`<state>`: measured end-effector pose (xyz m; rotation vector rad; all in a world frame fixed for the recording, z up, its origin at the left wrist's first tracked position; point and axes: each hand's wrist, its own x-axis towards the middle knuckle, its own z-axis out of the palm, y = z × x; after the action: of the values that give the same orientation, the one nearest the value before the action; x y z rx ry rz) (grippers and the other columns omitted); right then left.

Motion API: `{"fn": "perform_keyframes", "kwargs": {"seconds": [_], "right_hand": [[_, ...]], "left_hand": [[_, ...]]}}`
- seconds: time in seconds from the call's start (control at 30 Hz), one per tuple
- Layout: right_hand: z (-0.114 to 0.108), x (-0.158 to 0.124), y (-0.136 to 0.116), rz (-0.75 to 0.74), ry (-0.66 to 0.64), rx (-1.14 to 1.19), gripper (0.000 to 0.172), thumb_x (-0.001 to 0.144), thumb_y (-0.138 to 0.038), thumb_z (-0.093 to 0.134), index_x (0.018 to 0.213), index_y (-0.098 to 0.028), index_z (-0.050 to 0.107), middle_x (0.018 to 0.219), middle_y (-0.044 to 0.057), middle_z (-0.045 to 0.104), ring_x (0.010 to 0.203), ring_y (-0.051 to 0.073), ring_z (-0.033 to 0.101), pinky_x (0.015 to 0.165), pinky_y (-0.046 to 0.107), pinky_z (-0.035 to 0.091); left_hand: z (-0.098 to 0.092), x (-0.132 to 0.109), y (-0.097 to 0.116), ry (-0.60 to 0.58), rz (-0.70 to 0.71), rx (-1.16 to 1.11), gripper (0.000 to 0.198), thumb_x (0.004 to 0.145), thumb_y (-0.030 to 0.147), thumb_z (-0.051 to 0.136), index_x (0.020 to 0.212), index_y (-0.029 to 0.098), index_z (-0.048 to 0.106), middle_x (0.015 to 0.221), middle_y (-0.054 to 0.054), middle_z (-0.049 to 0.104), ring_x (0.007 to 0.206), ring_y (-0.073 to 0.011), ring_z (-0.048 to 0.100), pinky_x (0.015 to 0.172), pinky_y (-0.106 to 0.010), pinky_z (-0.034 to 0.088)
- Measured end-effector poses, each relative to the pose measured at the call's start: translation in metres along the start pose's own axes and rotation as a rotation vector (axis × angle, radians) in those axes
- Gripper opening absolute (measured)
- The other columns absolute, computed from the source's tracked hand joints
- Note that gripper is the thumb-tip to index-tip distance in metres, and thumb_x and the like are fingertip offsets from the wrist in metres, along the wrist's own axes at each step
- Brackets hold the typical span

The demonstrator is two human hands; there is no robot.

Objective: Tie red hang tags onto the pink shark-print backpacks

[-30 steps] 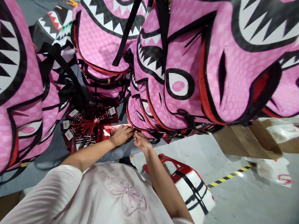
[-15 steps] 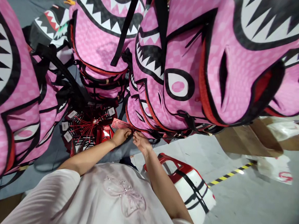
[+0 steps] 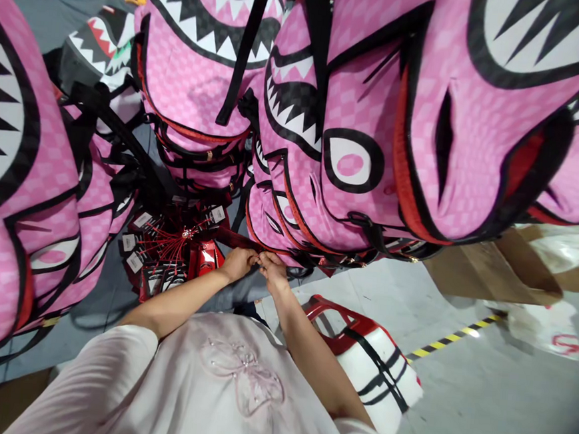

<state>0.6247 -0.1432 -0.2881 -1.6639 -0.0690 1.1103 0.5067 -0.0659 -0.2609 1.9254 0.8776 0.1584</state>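
Left hand: my left hand (image 3: pixel 238 264) is curled, fingers drawn narrow, the tips meeting my other hand's.
Right hand: my right hand (image 3: pixel 272 268) is also pinched narrow; what lies between the fingertips is too small for me to tell.
Dark red strip: the dark red strip (image 3: pixel 236 239) is just beyond my left hand, reaching toward the pink bags (image 3: pixel 360 89) in front of me.
Bundle: to my left, tags with white labels fan out around gathered red strings (image 3: pixel 186 233) on the grey surface (image 3: pixel 96 299), a shiny red packet (image 3: pixel 207 256) beside them.
Far left: more pink shark-mouth bags (image 3: pixel 55 165) lean there.
Floor: an open carton (image 3: pixel 503 264) lies at right.
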Motion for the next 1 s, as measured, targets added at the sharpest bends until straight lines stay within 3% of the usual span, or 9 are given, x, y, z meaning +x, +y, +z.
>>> {"fn": "perform_keyframes", "kwargs": {"seconds": [0.2,0.6,0.9,1.0], "right_hand": [[0.0,0.001,0.003,-0.043,0.025,-0.066,0.029,0.056,-0.042,0.076,0.071,-0.022,0.063,0.065,-0.001,0.063,0.066,0.014,0.056,0.055,0.024,0.037],[0.001,0.001,0.005,-0.009,0.029,-0.072,0.033,0.057,-0.047,0.076,0.075,-0.022,0.063,0.066,0.0,0.065,0.066,0.014,0.059,0.059,0.025,0.041],[0.0,0.001,0.005,-0.122,0.044,-0.177,0.03,0.058,-0.048,0.072,0.071,-0.022,0.062,0.066,-0.001,0.062,0.066,0.015,0.054,0.062,0.027,0.039],[0.0,0.002,0.006,-0.147,0.045,-0.202,0.03,0.059,-0.049,0.07,0.07,-0.023,0.061,0.065,-0.001,0.061,0.066,0.016,0.054,0.063,0.028,0.04]], "left_hand": [[0.002,0.004,0.004,0.0,-0.035,-0.001,0.024,0.084,0.015,0.051,0.09,0.017,0.073,0.08,-0.004,0.072,0.074,-0.0147,0.065,0.071,-0.024,0.045],[-0.004,0.004,0.001,-0.051,-0.063,0.015,0.026,0.084,0.014,0.051,0.095,0.019,0.074,0.084,-0.005,0.074,0.079,-0.0157,0.066,0.074,-0.025,0.046],[0.002,0.012,0.002,-0.048,-0.158,0.018,0.014,0.076,0.014,0.06,0.085,0.016,0.071,0.078,-0.007,0.071,0.077,-0.0193,0.065,0.075,-0.029,0.047],[0.005,0.016,-0.001,-0.083,-0.187,-0.039,0.013,0.075,0.015,0.061,0.083,0.015,0.071,0.075,-0.005,0.071,0.075,-0.0164,0.065,0.073,-0.026,0.047]]}}
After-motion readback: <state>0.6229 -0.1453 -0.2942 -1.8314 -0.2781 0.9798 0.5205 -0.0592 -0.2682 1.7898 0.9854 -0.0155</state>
